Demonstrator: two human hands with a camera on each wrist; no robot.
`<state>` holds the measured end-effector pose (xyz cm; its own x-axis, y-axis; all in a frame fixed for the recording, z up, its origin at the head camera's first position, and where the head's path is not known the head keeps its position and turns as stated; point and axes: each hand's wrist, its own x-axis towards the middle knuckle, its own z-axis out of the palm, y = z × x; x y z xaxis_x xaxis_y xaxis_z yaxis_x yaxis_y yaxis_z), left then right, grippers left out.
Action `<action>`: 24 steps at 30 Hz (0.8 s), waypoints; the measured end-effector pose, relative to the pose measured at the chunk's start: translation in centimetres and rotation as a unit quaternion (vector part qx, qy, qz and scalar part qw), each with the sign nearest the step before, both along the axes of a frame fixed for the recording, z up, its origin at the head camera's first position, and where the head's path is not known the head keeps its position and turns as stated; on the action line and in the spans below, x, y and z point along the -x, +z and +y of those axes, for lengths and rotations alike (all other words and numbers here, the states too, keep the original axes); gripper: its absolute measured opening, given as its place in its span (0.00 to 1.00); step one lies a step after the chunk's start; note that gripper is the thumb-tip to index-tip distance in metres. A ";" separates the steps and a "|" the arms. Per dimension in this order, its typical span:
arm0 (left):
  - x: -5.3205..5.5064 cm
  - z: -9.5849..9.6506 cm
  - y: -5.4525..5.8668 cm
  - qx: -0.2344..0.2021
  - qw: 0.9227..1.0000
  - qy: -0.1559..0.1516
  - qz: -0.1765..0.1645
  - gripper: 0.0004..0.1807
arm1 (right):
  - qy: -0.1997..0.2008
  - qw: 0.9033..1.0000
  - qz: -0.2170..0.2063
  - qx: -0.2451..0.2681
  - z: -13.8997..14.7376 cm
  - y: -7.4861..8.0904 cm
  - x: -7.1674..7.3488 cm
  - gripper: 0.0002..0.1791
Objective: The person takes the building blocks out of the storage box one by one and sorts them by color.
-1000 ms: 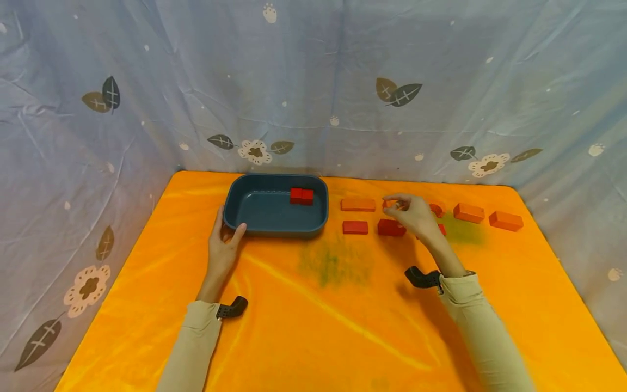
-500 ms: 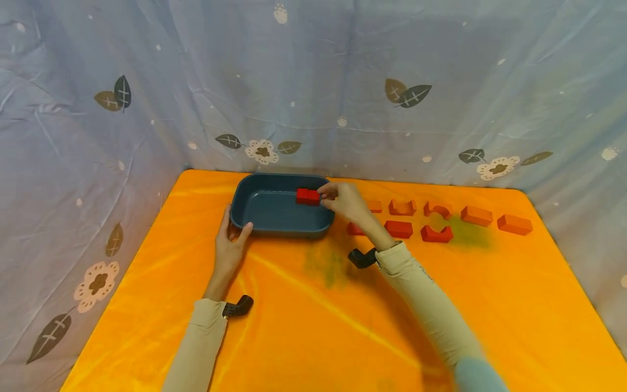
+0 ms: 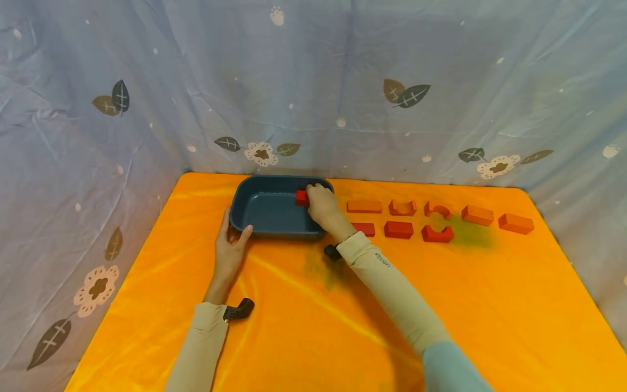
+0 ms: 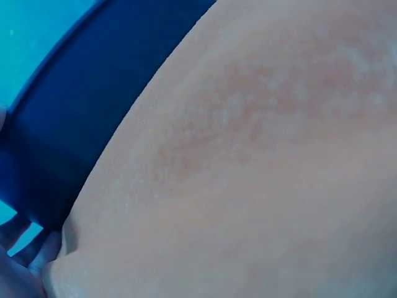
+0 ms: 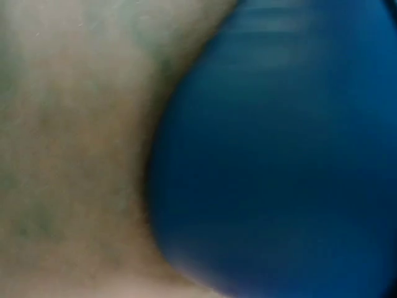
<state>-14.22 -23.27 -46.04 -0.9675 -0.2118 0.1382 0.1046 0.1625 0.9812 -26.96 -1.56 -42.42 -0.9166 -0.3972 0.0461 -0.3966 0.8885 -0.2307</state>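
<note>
A dark blue rectangular tray stands near the back of the table. My left hand grips its front left corner, thumb over the rim and fingers along the outer side. Inside the tray's right end is my right hand, its fingers curled down where the right one of two red blocks was seen; that block is hidden under the hand. The left red block shows just beside the fingertips. In the left wrist view, skin fills most of the picture beside the tray wall. The right wrist view shows the tray's blurred outer side.
Right of the tray, a back row holds several orange blocks: a flat bar, two notched pieces, and oblong blocks. In front lie a red bar, a red block and a red notched block. A patterned curtain stands behind.
My right hand has moved left from above the block rows into the tray's right end, and its fingers have lowered onto the right red block. The left hand has kept its grip.
</note>
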 end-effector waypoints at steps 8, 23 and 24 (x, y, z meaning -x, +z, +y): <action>-0.1 0.2 -0.1 0.000 1.000 0.002 0.000 0.42 | 0.020 0.999 -0.006 0.046 0.8 0.6 -0.5 0.17; -0.4 0.3 0.3 0.009 1.000 0.005 0.009 0.41 | -0.039 0.958 -0.127 0.256 7.6 4.2 -2.8 0.19; -0.4 0.3 0.2 0.010 1.000 0.004 0.010 0.41 | -0.041 0.957 -0.128 0.256 8.1 4.3 -3.0 0.19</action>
